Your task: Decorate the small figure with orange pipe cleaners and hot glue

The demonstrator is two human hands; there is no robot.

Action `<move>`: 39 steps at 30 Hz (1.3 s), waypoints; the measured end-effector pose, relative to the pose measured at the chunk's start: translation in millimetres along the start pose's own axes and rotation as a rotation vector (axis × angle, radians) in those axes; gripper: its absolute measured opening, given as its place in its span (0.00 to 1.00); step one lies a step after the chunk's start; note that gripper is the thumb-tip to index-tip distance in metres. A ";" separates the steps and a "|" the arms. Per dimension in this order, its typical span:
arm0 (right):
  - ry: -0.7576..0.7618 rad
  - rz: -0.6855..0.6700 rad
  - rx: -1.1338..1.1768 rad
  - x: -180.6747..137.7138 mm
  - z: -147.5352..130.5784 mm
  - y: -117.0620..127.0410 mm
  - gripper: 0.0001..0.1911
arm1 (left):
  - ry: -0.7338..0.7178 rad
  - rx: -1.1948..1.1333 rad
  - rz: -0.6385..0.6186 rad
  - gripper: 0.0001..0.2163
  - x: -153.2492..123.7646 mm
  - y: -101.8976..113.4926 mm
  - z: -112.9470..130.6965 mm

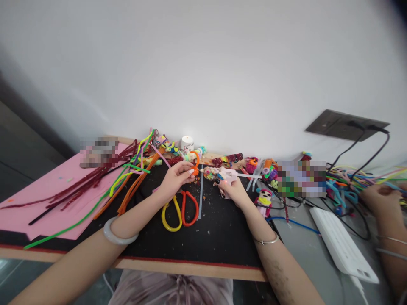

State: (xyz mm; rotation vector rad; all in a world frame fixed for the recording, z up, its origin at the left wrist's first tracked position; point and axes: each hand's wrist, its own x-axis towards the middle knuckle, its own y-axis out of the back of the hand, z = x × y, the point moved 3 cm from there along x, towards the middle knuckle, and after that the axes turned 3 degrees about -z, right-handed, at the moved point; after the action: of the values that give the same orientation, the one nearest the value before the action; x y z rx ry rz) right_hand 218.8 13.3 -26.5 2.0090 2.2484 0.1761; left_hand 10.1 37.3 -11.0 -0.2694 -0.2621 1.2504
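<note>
Pinched between the fingertips of my left hand [176, 180] is an orange pipe cleaner [197, 159], curled into a hook with a tight coil at its base. My right hand [234, 189] is wrapped around a pale pink hot glue gun [229, 174], whose nozzle points left at the coil; a small gap seems to separate them. A clear glue stick [248, 175] sticks out of the gun's back. Below my hands, scissors [190, 212] with yellow and red handles lie on the black mat [219, 237]. Another glue stick [201, 197] lies beside them.
Red, green and orange pipe cleaners [95, 182] spread over pink sheets [41, 203] at left. A white tub [187, 143] stands by the wall. Small pipe-cleaner dolls [263, 203] sit at right. A white power strip [343, 243] and cords lie near another person's hand [380, 201].
</note>
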 end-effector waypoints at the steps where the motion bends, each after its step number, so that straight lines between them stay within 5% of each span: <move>1: 0.006 -0.003 -0.003 0.0 0.1 0.2 0.12 | -0.001 -0.004 0.001 0.13 0.0 0.0 0.5; 34: 0.008 -0.088 -0.074 -3.5 -4.2 -4.3 0.15 | -0.038 0.035 0.021 0.12 1.5 1.9 0.5; 39: -0.003 -0.007 0.000 -1.3 -2.1 -0.1 0.11 | -0.066 0.104 0.017 0.12 0.7 1.1 1.5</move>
State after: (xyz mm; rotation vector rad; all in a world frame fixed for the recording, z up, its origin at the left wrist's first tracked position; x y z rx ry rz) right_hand 218.6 12.0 -24.4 2.0001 2.2532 0.1719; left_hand 8.8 38.5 -9.9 -0.1414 -0.2513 1.2866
